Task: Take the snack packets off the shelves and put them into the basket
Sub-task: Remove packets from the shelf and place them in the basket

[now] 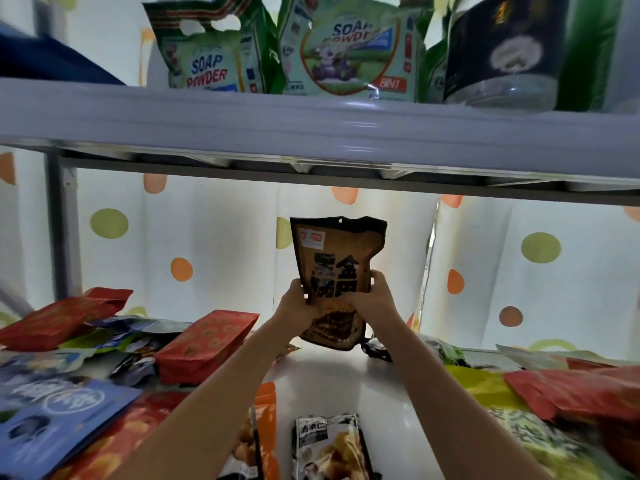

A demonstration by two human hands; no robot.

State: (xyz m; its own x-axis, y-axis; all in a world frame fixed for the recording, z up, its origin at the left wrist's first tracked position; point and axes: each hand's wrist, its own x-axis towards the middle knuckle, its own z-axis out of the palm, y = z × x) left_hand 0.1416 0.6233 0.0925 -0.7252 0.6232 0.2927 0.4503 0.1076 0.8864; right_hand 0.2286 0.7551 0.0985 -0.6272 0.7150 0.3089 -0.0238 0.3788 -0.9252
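Observation:
A brown and black snack packet (334, 258) stands upright above the white shelf (325, 382), near its back. My left hand (296, 306) grips its lower left edge and my right hand (375, 297) grips its lower right edge. Both arms reach in from the bottom of the view. Several other snack packets lie on the shelf: a red one (204, 344) to the left, a blue one (59, 420) at the near left, a black and white one (329, 448) at the front. No basket is in view.
The shelf above (311, 133) hangs low over my hands and carries soap powder bags (343, 50) and a dark bottle (502, 53). Red, yellow and green packets (561, 396) pile up on the right. A dotted curtain (207, 244) closes the back.

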